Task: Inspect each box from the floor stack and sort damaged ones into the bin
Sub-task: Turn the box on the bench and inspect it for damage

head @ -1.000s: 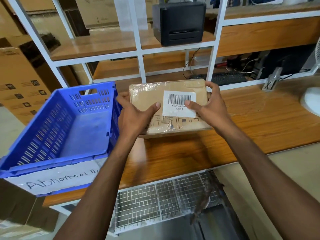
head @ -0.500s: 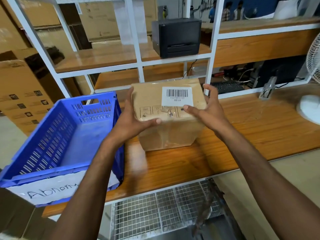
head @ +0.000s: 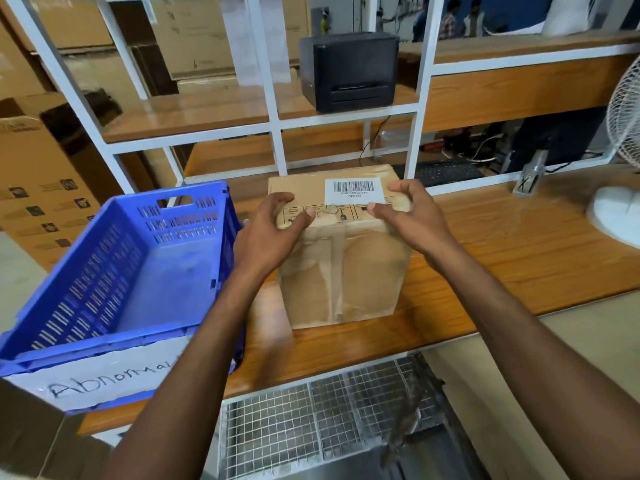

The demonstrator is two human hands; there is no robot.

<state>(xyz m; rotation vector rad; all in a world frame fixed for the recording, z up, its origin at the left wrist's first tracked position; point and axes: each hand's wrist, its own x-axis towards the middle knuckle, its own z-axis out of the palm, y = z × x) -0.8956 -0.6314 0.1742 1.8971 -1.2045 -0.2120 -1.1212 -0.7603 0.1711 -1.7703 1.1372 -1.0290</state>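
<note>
Head view: I look down at a cardboard box point(head: 341, 258) standing on the wooden table point(head: 512, 251), its taped front face toward me and a white barcode label point(head: 354, 191) on its top face. My left hand point(head: 273, 233) grips the box at its upper left edge, fingers curled over the top and thumb pressed on the front rim beside a row of printed handling symbols. My right hand point(head: 412, 216) holds the upper right edge the same way, fingers bent over the top just right of the label, thumb on the front rim. Clear tape runs down the middle of the front face, and the cardboard on either side of it looks wrinkled under a shiny wrap. Just left of the box, touching my left forearm, sits the blue plastic bin point(head: 114, 271), tilted on the table's left end, with a white paper sign on its near wall that reads "Abnormal". Behind the box rises a white shelf frame point(head: 273, 126) with a black printer point(head: 348, 71) on its wooden shelf. A white fan point(head: 620, 188) stands at the far right, and a wire mesh rack point(head: 311, 420) lies below the table's near edge
</note>
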